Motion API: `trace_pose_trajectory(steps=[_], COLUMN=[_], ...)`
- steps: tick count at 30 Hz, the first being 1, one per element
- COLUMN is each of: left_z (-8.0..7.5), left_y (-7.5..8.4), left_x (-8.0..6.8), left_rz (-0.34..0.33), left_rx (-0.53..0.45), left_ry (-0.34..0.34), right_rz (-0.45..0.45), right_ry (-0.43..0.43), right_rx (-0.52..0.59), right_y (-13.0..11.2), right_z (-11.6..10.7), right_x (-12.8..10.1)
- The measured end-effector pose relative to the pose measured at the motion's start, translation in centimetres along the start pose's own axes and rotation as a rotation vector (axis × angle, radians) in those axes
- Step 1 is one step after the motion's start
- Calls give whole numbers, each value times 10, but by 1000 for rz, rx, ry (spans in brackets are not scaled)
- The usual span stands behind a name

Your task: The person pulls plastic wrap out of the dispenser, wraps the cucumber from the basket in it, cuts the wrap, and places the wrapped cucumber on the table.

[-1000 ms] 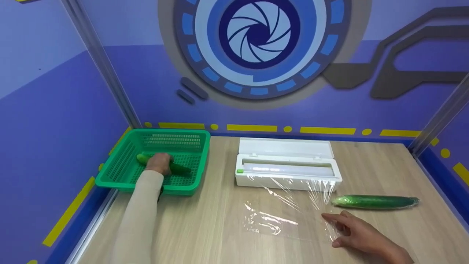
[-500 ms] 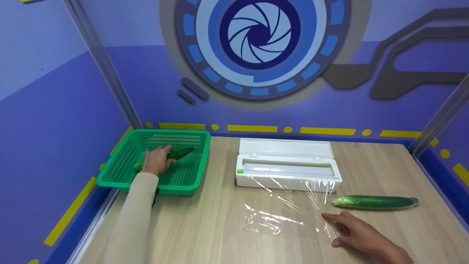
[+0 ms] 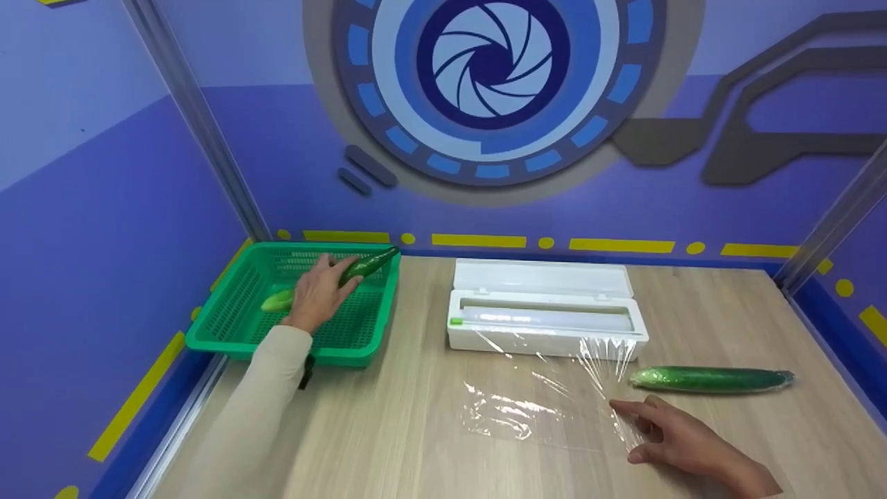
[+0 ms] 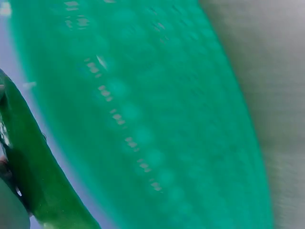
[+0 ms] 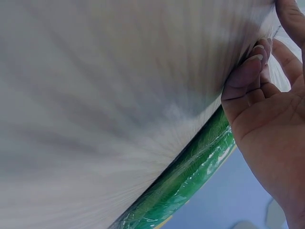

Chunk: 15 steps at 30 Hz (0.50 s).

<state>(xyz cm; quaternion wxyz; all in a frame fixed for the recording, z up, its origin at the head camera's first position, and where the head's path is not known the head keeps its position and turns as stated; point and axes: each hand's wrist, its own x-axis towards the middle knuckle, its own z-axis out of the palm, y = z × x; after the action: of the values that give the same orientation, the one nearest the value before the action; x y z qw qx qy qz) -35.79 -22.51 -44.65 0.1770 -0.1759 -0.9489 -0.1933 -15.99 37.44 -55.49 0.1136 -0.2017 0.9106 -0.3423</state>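
Closest to the front edge of the tabletop, the right hand [image 3: 682, 443] lies flat with fingers relaxed and spread, pressing down the near right corner of the sheet of cling film [image 3: 533, 409] that trails out of the white dispenser box [image 3: 547, 315]. Just past that hand, toward the right edge, sits a wrapped cucumber [image 3: 712, 379], close to the film but not on it.

Further back, at the far left corner, the left hand [image 3: 317, 294] has its fingers curled around a bare cucumber [image 3: 367, 265] and holds it tilted above the green basket [image 3: 235, 326], dark tip poking over the basket's far right rim. The left wrist view is mostly blur, so how firm that grip is I can't tell.

Stuff I'd worry about: the film is already wrinkled in the middle, so if the right hand lets up it'll probably curl and stick to itself. The cucumber's tip could also clip the basket rim and drag the light basket along. And a sloppy landing bunches the film.
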Motion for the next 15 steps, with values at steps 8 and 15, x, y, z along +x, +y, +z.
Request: trace_pose_trajectory(steps=[8, 15], left_z=[-2, 0], left_y=[46, 86], left_x=[0, -3], left_rz=[73, 157], left_rx=[-97, -121], left_ry=[37, 48], right_rz=[-70, -70], right_ry=[40, 43], right_rx=[-40, -35], right_y=[1, 2], right_z=[1, 2], right_x=[0, -1])
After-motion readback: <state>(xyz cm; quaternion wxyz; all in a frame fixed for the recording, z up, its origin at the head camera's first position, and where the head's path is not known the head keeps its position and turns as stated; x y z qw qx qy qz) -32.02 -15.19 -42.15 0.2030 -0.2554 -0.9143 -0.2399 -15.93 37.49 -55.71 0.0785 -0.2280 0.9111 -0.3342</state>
